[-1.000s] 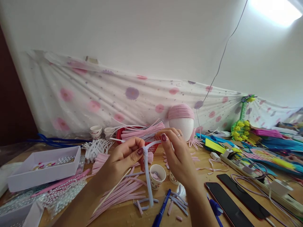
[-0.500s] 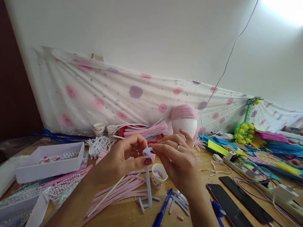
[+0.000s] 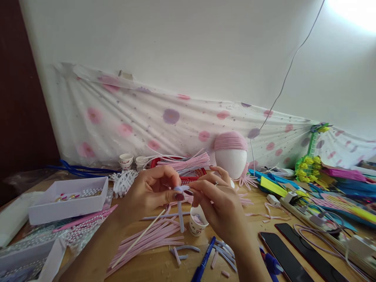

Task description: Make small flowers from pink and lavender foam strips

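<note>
Pinched between thumb and fingers of my left hand [image 3: 155,190] is a lavender pipe cleaner [image 3: 181,219], its straight tail hanging down. Its upper end is bunched into a small coil at the fingertips. My right hand [image 3: 216,197], with a ring, closes its thumb and index finger on a short end sticking out to the right of the coil; its other fingers are raised. Just below the hands stands a paper cup [image 3: 197,230] with small pink and lavender bits. Pink pipe cleaners [image 3: 152,239] lie under my left hand, a pale stick [image 3: 136,241] across them.
Cut lavender pieces [image 3: 225,256] and a blue pen [image 3: 203,261] lie in front. Two phones [image 3: 286,254] and a power strip [image 3: 326,239] are at right. White boxes [image 3: 69,203] with beads stand left. Behind are a red basket [image 3: 188,180] and a white foam head [image 3: 232,160].
The hanging tail of the pipe cleaner now looks shorter and ends higher above the table. My right fingers have shifted down slightly, and the view has moved a little to the left.
</note>
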Tool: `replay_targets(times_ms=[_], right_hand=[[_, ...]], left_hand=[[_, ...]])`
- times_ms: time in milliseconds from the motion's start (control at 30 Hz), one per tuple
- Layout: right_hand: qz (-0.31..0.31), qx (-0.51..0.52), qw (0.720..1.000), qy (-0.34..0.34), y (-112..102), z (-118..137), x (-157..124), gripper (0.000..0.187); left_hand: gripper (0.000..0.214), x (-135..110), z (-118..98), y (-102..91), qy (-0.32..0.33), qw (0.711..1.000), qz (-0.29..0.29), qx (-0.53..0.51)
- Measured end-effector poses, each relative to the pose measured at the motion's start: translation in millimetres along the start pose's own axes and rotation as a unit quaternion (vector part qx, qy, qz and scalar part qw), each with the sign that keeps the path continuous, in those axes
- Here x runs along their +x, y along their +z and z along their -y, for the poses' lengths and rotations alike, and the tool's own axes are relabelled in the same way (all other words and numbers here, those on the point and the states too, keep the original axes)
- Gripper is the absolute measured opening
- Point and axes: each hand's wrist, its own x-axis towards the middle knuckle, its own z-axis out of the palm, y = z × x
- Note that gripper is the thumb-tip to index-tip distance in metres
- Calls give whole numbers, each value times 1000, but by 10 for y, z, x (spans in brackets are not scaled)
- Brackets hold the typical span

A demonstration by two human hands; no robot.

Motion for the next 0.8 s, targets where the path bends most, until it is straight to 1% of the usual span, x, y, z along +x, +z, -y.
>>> replay_targets(times_ms=[67,133,200,300,400,500,600,700,733,767,800], right_hand=[[17,20,1000,17,31,11,11,18],[38,31,998,34,80,29,21,24],[55,26,997,42,152,42,21,30],[61,32,997,29,293,45,-2,33],[44,67,997,17,419,53,-27,32],[20,77,997,10,485,78,-17,32],[-12,91,996,-16,517,104,4,34],[-51,123,991,-27,573,163,-36,35],[-58,139,988,-27,604,204,-70,35],[-44,155,986,-33,641,257,-113,35],[-40,176,983,-39,681,321,-163,34]], left_hand=[[17,28,3,-23,31,999,-13,-7],[17,61,31,-43,52,998,-38,-27],[20,93,76,-56,41,994,-65,-72],[24,126,131,-76,3,983,-97,-159],[28,141,139,-118,-14,965,-140,-221],[29,149,134,-135,-20,949,-197,-245],[26,167,170,-72,-33,937,-239,-251],[19,216,240,-22,-60,924,-273,-262],[15,239,261,-38,-69,916,-292,-267],[11,263,277,-72,-65,900,-330,-275],[13,285,288,-122,-61,882,-374,-281]])
